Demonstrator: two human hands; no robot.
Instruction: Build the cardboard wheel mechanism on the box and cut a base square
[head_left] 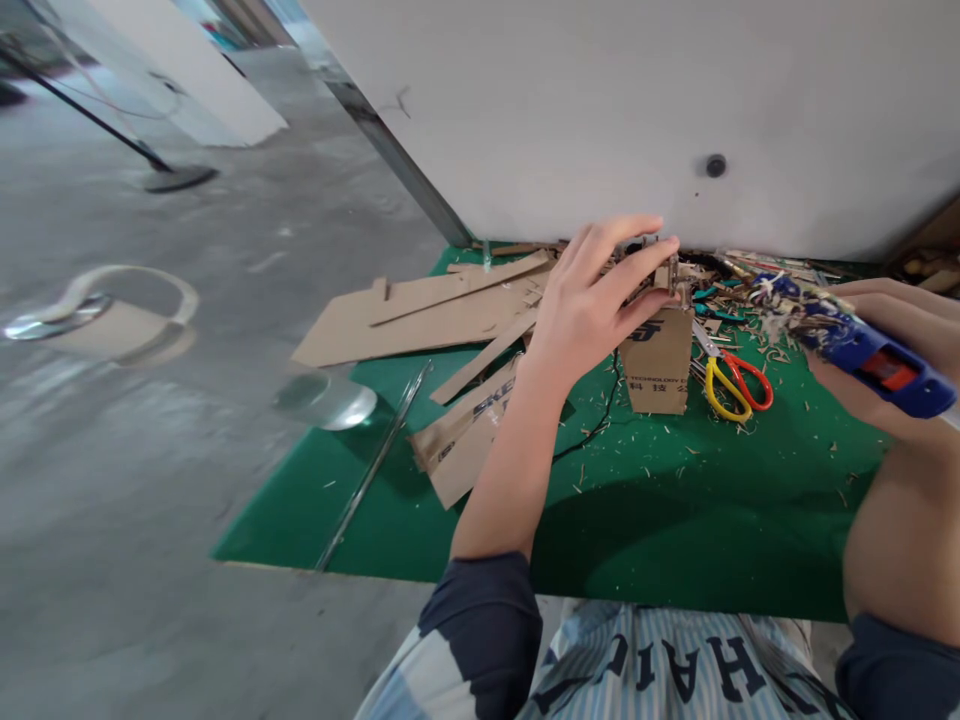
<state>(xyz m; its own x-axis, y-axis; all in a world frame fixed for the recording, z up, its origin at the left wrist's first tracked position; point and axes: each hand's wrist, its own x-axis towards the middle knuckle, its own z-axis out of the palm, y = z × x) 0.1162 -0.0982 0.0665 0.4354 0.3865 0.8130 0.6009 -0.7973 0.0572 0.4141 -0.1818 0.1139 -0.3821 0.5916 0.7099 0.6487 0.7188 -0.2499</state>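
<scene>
My left hand grips the top of a small upright cardboard box with dark print on its side. Small clear or brownish parts stick up at the box's top edge, partly covered by my fingers. In my right hand is a blue glue gun with a red part on its body. Its front end is crusted with scraps and points left, toward the box but apart from it. Scissors with one yellow and one red handle lie just right of the box.
Cardboard strips and sheets spread over the green table on the left. A clear jar and a thin clear rod lie near the left edge. Cardboard shavings litter the right, before a white panel. A black cable runs behind the box.
</scene>
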